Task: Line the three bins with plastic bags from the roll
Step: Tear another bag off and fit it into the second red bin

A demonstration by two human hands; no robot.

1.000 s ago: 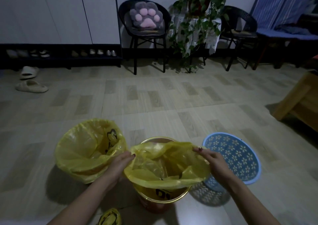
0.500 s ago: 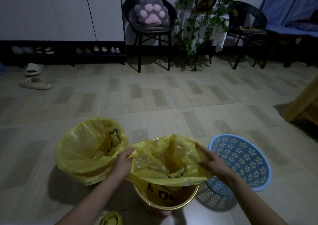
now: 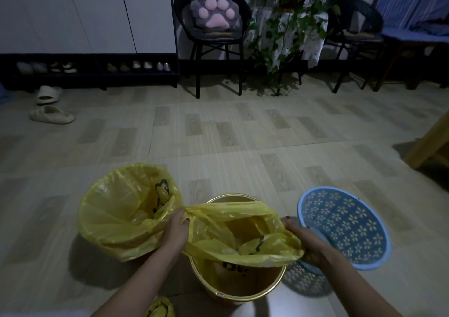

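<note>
Now left hand (image 3: 175, 231) and right hand (image 3: 306, 242) grip the yellow bag (image 3: 233, 234) between them.

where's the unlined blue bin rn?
Head view, lower right: the blue bin stands on the floor just right of the gold bin, beside the right hand gripping the yellow bag.

The floor (image 3: 218, 146) is laid with wood-patterned tiles. On it are stood three bins: a bag-lined bin (image 3: 126, 219), a gold-rimmed bin (image 3: 243, 290) and a blue perforated bin (image 3: 345, 229). A yellow bag roll (image 3: 160, 308), two slippers (image 3: 51, 115) and black chairs (image 3: 213, 49) are also set on it.
</note>
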